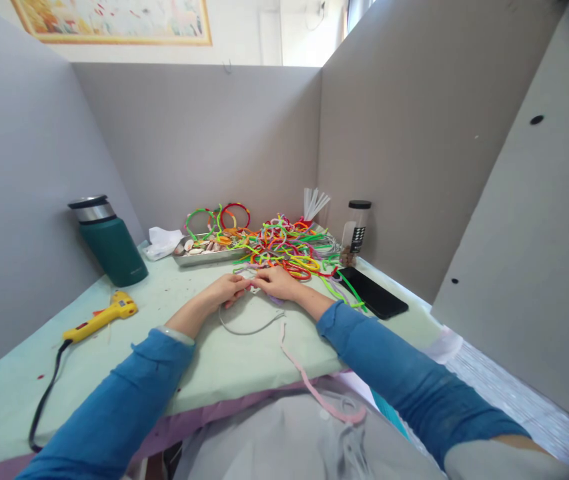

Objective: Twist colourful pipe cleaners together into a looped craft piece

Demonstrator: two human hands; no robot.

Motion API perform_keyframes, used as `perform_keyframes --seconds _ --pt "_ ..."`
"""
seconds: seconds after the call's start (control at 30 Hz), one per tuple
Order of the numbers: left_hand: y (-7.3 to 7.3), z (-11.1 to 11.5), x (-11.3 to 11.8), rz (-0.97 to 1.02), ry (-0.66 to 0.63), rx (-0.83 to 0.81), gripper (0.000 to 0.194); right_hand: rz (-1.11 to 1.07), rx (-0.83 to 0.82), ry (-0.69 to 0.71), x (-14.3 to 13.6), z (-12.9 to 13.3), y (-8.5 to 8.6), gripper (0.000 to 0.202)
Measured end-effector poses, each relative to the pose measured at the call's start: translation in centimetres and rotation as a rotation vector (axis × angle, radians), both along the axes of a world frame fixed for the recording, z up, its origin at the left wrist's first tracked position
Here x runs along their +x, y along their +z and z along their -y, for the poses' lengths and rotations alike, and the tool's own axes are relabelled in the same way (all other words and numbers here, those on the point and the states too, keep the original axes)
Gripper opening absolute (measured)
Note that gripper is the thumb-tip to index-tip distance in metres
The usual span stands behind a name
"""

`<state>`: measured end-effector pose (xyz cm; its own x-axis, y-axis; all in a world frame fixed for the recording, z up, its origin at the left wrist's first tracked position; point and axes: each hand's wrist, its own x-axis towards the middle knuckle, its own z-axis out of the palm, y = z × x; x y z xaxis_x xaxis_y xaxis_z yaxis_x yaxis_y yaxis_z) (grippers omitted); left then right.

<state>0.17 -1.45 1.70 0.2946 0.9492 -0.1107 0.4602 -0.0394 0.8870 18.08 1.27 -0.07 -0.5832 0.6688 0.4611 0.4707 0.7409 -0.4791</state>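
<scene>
Grey cord (247, 334) is curving nearby; my left hand (226, 289) and right hand (279, 283) are pinching something indistinct, fingertips meeting, probably for steadiness.

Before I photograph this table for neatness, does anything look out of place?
A pink strip droops over the edge of the table onto the lap, and a green strip strays from the tangled pile onto the black phone.

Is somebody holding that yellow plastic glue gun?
No, the glue gun lies on the pale green table cover, while the left hand and the right hand are close together, away from it.
</scene>
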Motion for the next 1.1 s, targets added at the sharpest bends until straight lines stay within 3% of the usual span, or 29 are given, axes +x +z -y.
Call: perform_keyframes --seconds 0.3,0.5,0.67,0.87,1.1 --pt "-0.1 -0.1 -0.1 -0.003 -0.047 0.017 0.040 -0.013 0.001 0.036 0.1 -0.1 0.0 0.031" --pt "0.0 0.0 0.0 0.045 -0.004 -0.025 0.040 -0.044 -0.033 0.072 0.1 -0.5 -0.2 0.032" --pt "0.1 0.0 -0.1 0.107 0.040 -0.082 0.044 -0.096 -0.068 0.043 0.1 -0.9 -0.4 0.034" --pt "-0.2 -0.2 -0.4 0.086 -0.018 -0.039 0.038 -0.117 -0.168 -0.031 0.3 -0.9 0.1 0.034" --pt "-0.2 -0.3 -0.3 0.045 0.004 -0.027 0.036 -0.099 -0.111 0.019 0.3 -0.9 -0.2 0.038"
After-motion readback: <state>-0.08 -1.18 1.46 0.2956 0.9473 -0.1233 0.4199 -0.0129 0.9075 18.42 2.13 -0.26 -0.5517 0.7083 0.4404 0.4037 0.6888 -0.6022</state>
